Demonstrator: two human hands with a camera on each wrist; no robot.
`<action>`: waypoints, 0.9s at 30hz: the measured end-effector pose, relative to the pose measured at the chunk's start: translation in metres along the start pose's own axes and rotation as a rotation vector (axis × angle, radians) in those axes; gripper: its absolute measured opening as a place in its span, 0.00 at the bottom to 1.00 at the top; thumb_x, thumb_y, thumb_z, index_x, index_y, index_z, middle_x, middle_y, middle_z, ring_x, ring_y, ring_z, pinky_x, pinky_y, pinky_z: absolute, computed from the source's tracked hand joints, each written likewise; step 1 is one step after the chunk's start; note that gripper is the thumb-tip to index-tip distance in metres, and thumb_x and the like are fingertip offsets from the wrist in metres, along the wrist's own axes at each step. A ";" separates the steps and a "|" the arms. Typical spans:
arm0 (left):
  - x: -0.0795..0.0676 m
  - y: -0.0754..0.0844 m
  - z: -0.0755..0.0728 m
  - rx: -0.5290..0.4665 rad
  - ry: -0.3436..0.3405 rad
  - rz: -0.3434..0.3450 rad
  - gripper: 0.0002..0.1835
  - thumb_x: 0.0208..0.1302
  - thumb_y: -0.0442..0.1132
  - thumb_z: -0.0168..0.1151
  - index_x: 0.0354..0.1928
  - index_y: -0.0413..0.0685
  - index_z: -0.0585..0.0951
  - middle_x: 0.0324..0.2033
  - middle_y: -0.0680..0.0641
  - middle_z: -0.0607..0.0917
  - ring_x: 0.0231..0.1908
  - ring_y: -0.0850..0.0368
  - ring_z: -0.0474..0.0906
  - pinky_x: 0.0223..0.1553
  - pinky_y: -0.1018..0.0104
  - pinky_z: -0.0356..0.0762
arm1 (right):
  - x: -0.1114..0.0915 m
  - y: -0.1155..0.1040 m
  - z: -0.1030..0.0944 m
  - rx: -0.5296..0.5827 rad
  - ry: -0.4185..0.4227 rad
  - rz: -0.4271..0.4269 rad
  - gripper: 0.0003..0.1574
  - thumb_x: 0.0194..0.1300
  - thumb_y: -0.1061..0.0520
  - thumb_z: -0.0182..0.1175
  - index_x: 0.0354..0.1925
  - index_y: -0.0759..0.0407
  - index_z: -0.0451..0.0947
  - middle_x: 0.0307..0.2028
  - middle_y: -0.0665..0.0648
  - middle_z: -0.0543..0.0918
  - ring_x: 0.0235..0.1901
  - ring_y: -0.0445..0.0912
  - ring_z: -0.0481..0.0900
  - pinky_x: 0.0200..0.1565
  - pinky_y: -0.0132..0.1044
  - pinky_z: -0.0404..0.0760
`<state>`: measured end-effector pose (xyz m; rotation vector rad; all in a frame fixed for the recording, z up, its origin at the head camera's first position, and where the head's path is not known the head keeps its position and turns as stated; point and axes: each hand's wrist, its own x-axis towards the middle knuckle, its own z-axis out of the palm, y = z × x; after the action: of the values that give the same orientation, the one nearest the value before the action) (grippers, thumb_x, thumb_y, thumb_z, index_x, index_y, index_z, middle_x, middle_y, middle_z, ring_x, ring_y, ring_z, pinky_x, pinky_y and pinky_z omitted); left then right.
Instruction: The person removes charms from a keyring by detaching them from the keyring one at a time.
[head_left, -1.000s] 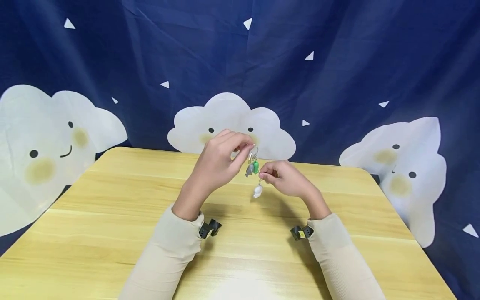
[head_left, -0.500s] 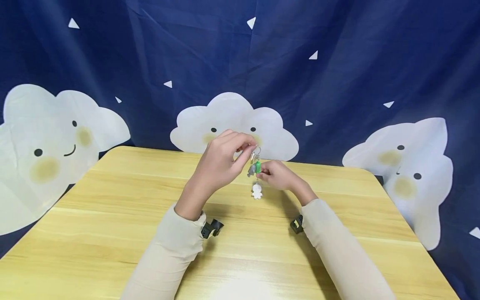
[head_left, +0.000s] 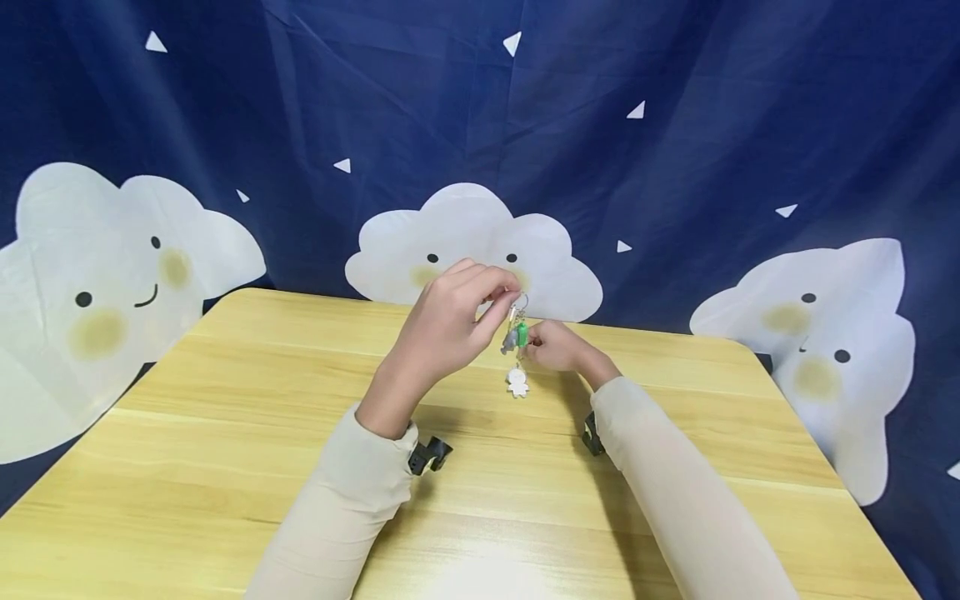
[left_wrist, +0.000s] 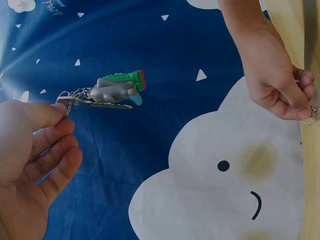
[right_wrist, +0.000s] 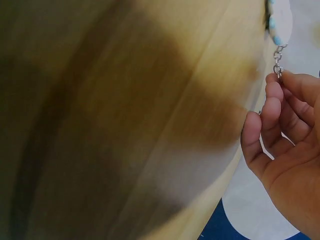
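My left hand (head_left: 446, 329) pinches a metal key ring (head_left: 524, 302) above the table. From the ring hang a green charm (head_left: 522, 334) with a red end, a grey animal-like charm (left_wrist: 111, 92) and a key (left_wrist: 117, 106). Just right of these, my right hand (head_left: 561, 346) pinches the small ring and chain (right_wrist: 278, 62) of a white figure charm (head_left: 517, 383). The white charm dangles below the others, its flat front toward the head camera. In the left wrist view the right hand's chain is apart from the key ring.
A light wooden table (head_left: 300, 467) lies under both hands. Behind it hangs a dark blue curtain (head_left: 420, 100) with printed white clouds (head_left: 465, 225) and triangles. Black camera mounts (head_left: 430, 455) sit at the sleeve cuffs.
My right hand has moved left toward the key ring, bringing the white charm under the other charms. The white charm has turned its front to the head camera. The left hand keeps its pinch.
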<state>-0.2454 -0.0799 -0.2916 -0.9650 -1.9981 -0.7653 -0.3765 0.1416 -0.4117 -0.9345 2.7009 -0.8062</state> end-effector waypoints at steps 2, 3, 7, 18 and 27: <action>0.001 0.001 0.000 0.007 0.000 0.002 0.03 0.69 0.30 0.64 0.39 0.43 0.85 0.34 0.50 0.87 0.35 0.55 0.77 0.39 0.65 0.77 | 0.001 0.001 0.000 -0.007 0.001 0.009 0.10 0.65 0.67 0.56 0.28 0.65 0.82 0.19 0.47 0.75 0.22 0.41 0.67 0.31 0.34 0.69; 0.001 0.001 -0.001 0.009 0.000 0.004 0.03 0.69 0.30 0.64 0.39 0.43 0.85 0.34 0.50 0.87 0.36 0.55 0.77 0.39 0.65 0.76 | 0.002 0.001 -0.001 -0.014 0.002 0.018 0.10 0.65 0.66 0.57 0.28 0.64 0.82 0.19 0.48 0.74 0.22 0.41 0.67 0.31 0.35 0.69; 0.001 0.001 -0.001 0.009 -0.003 0.008 0.02 0.69 0.30 0.64 0.40 0.42 0.85 0.35 0.50 0.88 0.36 0.55 0.77 0.39 0.65 0.77 | 0.005 0.001 -0.001 -0.053 -0.001 0.056 0.11 0.65 0.63 0.60 0.25 0.60 0.78 0.18 0.47 0.71 0.22 0.41 0.66 0.31 0.35 0.69; -0.001 -0.001 -0.001 0.014 -0.013 0.009 0.02 0.69 0.30 0.64 0.40 0.42 0.85 0.34 0.49 0.87 0.35 0.55 0.78 0.38 0.65 0.77 | 0.014 0.000 -0.002 -0.076 -0.033 0.107 0.13 0.62 0.62 0.62 0.21 0.54 0.76 0.16 0.45 0.67 0.20 0.41 0.63 0.29 0.35 0.66; -0.002 0.000 -0.001 0.024 -0.016 0.016 0.02 0.69 0.30 0.64 0.39 0.43 0.84 0.34 0.49 0.87 0.34 0.55 0.77 0.37 0.65 0.77 | 0.018 0.001 -0.002 -0.104 -0.022 0.109 0.19 0.58 0.61 0.65 0.18 0.50 0.69 0.17 0.46 0.66 0.22 0.42 0.64 0.30 0.36 0.66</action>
<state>-0.2445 -0.0812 -0.2928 -0.9749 -2.0070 -0.7252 -0.3920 0.1317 -0.4102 -0.8026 2.7697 -0.6354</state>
